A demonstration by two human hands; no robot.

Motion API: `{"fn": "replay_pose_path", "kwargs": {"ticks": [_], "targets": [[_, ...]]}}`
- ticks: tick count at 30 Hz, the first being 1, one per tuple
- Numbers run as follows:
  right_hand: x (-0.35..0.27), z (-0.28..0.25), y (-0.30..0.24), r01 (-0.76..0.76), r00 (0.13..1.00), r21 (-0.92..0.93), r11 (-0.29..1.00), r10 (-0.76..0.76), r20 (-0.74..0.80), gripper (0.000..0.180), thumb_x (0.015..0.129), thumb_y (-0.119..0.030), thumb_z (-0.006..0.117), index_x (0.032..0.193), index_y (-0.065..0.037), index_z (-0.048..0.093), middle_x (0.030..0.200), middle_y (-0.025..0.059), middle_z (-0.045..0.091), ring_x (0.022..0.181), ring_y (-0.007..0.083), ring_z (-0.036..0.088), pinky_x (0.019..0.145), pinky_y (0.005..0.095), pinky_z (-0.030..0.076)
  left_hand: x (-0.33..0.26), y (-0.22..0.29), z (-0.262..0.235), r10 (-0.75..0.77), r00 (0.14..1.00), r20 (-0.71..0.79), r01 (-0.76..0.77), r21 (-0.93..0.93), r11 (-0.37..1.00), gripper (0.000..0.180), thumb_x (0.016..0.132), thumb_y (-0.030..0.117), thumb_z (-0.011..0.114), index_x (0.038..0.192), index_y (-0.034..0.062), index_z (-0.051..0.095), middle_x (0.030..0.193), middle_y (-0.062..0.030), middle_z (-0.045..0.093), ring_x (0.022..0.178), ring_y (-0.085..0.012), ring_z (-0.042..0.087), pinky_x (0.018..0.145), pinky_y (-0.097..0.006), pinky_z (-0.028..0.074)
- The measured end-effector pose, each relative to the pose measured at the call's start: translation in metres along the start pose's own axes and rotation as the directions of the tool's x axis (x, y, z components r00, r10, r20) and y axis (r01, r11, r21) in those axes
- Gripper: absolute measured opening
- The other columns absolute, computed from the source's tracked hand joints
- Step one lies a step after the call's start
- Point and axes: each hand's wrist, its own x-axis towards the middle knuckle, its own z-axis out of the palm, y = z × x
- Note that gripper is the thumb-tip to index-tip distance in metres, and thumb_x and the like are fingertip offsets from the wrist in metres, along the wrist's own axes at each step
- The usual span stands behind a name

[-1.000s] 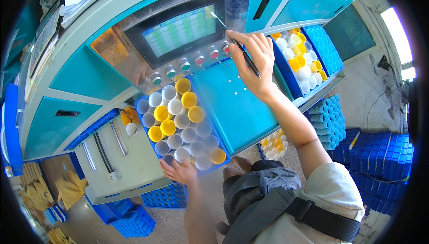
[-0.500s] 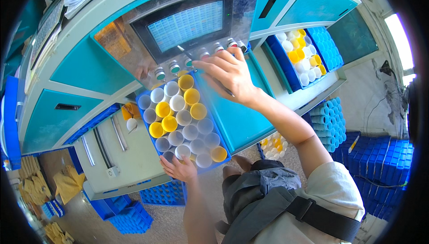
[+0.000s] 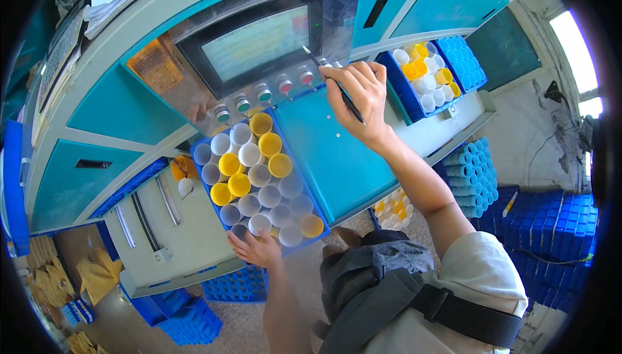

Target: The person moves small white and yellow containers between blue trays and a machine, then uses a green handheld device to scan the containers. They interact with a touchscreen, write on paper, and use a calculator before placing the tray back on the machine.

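Where fingers (image 3: 239,244) rest, tubes (image 3: 239,184) stand; the crate's (image 3: 299,171) full.

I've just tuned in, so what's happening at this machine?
The person's right hand holds a slim black stylus, its pale tip at the lower right of the control screen; whether it touches, I can't tell. The left hand rests at the near edge of a blue tray packed with upright white and yellow tubes. That tray sits below the screen, beside a teal panel.
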Motion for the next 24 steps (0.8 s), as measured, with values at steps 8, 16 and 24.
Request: {"fn": "replay_pose_path", "kwargs": {"ticks": [8,16,24], "targets": [[0.028,0.004,-0.010,0.120,0.988,0.057,0.991,-0.114,-0.099,0.023,0.087,-0.005,0.072,0.109,-0.007,0.074,0.086,0.0045,0.072,0.080,0.0158,0.061,0.081,0.0369,0.036,0.000,-0.002,0.001,0.011,1.000,0.006,-0.011,0.022,1.000,0.036,0.093,0.035,0.063,0.100,0.0008,0.072,0.158,-0.0198,0.041,0.148,-0.0403,0.035,0.115,-0.061,0.032],[0.038,0.012,-0.014,0.115,0.989,0.050,0.992,-0.110,-0.097,0.024,0.085,-0.006,0.073,0.109,-0.008,0.074,0.087,0.0019,0.073,0.081,0.0151,0.062,0.083,0.0380,0.035,0.001,-0.003,0.001,0.010,1.000,0.008,-0.010,0.007,1.000,0.040,0.094,0.038,0.062,0.102,-0.0001,0.072,0.158,-0.0204,0.040,0.148,-0.0411,0.035,0.114,-0.062,0.032],[0.025,0.013,-0.013,0.056,0.995,0.029,0.998,-0.054,-0.082,0.021,0.083,-0.007,0.076,0.103,-0.010,0.074,0.081,0.0007,0.070,0.077,0.0152,0.062,0.081,0.0361,0.036,0.002,-0.003,0.000,0.026,1.000,0.015,-0.026,0.015,1.000,0.042,0.095,0.040,0.059,0.102,0.0000,0.072,0.158,-0.0208,0.040,0.147,-0.0417,0.035,0.113,-0.062,0.033]]}}
